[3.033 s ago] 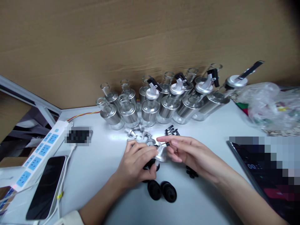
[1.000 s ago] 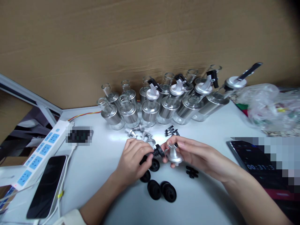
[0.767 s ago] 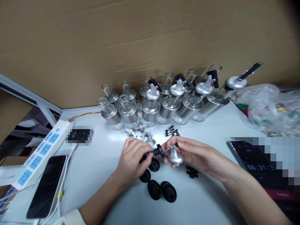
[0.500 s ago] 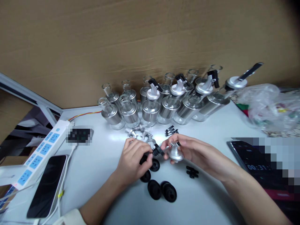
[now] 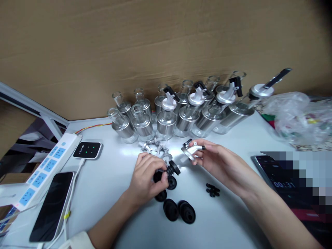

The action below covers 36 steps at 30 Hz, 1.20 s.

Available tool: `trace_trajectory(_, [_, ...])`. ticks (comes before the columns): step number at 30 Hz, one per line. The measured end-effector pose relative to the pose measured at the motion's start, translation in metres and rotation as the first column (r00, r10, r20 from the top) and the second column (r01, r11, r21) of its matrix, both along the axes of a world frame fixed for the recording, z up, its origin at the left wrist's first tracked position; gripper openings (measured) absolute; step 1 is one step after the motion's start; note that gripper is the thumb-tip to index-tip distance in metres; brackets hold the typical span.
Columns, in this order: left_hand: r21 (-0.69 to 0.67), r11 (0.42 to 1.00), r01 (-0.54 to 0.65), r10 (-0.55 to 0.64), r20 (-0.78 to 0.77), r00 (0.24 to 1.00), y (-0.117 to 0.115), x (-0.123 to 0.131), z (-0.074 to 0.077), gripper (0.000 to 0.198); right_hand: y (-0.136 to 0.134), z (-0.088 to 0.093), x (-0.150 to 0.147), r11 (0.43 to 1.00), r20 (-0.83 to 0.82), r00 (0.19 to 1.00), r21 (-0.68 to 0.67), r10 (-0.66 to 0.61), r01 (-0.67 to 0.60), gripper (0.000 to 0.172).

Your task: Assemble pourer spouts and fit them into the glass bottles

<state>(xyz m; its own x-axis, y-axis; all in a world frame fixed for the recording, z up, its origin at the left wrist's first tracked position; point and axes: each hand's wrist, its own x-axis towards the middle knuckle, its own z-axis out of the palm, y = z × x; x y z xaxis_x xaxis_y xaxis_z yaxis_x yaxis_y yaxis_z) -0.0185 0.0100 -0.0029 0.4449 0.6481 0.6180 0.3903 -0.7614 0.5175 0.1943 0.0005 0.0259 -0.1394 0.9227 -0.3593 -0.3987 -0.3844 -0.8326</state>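
Note:
My left hand (image 5: 149, 175) pinches a black ribbed stopper (image 5: 173, 168), its round cap turned to the right. Held in my right hand (image 5: 211, 157) is a silver pourer spout (image 5: 191, 151), tilted, with its disc base facing left and a dark tip at the spout end. A small gap separates the two parts. Several more silver spouts (image 5: 160, 148) lie just beyond my left hand. More black stoppers (image 5: 171, 209) rest on the table in front of and below it. A cluster of small black pieces (image 5: 213, 190) lies below my right hand.
Glass bottles with metal bands (image 5: 145, 126) stand in rows at the back, several topped with pourers. A power strip (image 5: 44, 173), a phone (image 5: 53, 207) and a small Wi-Fi device (image 5: 87, 150) lie left. Plastic bags (image 5: 303, 117) and a timer screen (image 5: 280, 180) are at right.
My right hand has turned the silver spout onto its side and moved it slightly up, away from the stopper. My left hand stays nearly in place with the black stopper.

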Motion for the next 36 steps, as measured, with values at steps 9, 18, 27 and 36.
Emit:
trace_trajectory(9, [0.005, 1.0, -0.014, 0.013, 0.098, 0.995, 0.001, 0.002, 0.002, 0.013, -0.003, -0.006, -0.005, 0.996, -0.138, 0.988, -0.03, 0.075, -0.08, 0.019])
trace_trajectory(18, [0.002, 1.0, 0.01, -0.01, 0.093, 0.996, 0.0, 0.001, 0.0, 0.012, -0.004, -0.01, -0.01, 0.989, -0.204, 0.974, -0.091, 0.099, -0.119, 0.016])
trace_trajectory(27, [0.03, 1.0, 0.009, -0.012, 0.106, 0.994, 0.0, 0.002, 0.001, 0.012, -0.004, -0.003, -0.012, 0.987, -0.025, 0.987, -0.03, 0.159, -0.159, 0.018])
trace_trajectory(36, [0.028, 1.0, 0.008, -0.01, 0.08, 0.997, 0.0, 0.002, 0.001, 0.011, -0.004, -0.003, -0.01, 0.976, 0.246, 0.95, 0.049, 0.194, -0.212, 0.027])
